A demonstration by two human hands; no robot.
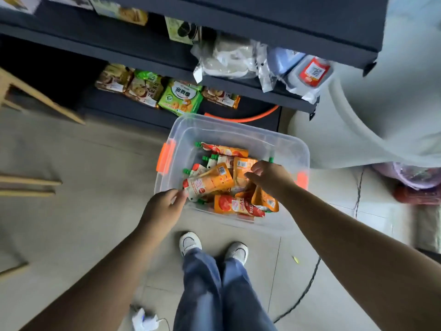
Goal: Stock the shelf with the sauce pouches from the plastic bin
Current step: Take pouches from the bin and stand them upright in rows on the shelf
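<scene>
Left hand [164, 206] pinches a corner of a soft orange sauce pouch [210, 181] at the near side of the clear plastic bin [214, 124]. Right hand [268, 175] curls over the other pouches [236, 204] inside, grip unclear. Light, floppy and slick, I'd guess, so best held by the stiff green spout.

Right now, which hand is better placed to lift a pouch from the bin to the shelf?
Probably the left hand: it pinches the near corner of the top pouch, which lies free on the pile in the bin. The right hand is curled over other pouches; its grip is unclear.
</scene>
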